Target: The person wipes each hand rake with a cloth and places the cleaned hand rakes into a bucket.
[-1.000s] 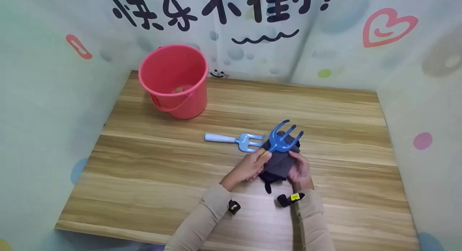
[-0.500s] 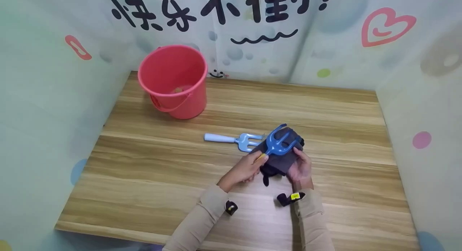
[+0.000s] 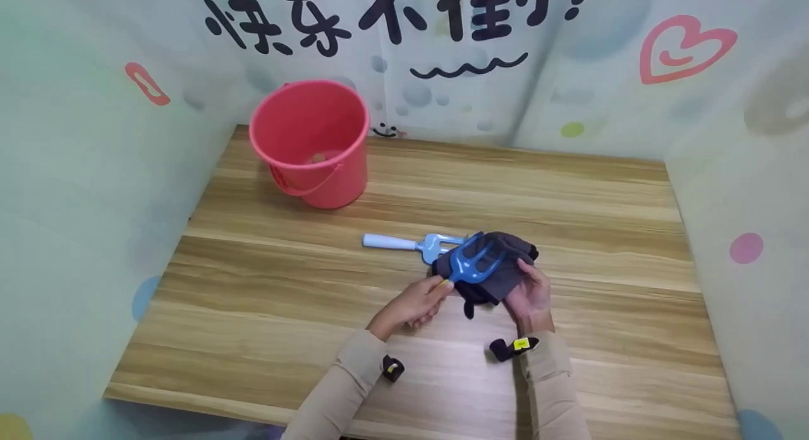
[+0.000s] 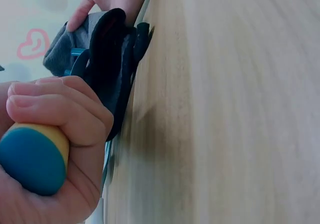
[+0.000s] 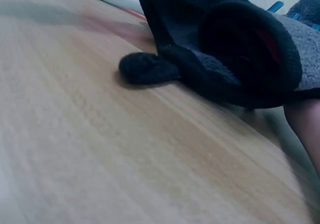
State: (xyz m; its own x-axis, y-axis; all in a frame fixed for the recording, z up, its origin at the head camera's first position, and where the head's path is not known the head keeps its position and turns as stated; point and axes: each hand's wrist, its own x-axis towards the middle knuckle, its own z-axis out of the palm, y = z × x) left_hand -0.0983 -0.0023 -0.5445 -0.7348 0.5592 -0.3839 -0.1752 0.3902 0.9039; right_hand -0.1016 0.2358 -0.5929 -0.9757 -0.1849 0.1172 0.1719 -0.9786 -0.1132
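Observation:
My left hand [image 3: 412, 303] grips the yellow handle of a blue three-pronged hand fork [image 3: 468, 268]; the handle's blue butt end [image 4: 32, 160] shows in the left wrist view. Under and around the prongs lies a dark grey cloth [image 3: 504, 284] with black edging, folded and bunched. My right hand [image 3: 533, 293] holds this cloth from its right side, thumb on top, most fingers hidden beneath. A black tab [image 5: 147, 68] hangs from the cloth's edge, close to the table. In the right wrist view the cloth covers most of the fork.
A second, lighter blue hand fork [image 3: 390, 241] lies flat on the wooden table [image 3: 253, 313], its prongs partly under the cloth. At the back left stands a red bucket [image 3: 351, 181] with a small brownish thing at its bottom. Printed fabric walls [image 3: 442, 105] border the table.
My left hand has drawn the blue fork left and toward me, its prongs now lower over the cloth. The cloth has shifted and bunched higher around the prongs; my right hand stays nearly in place.

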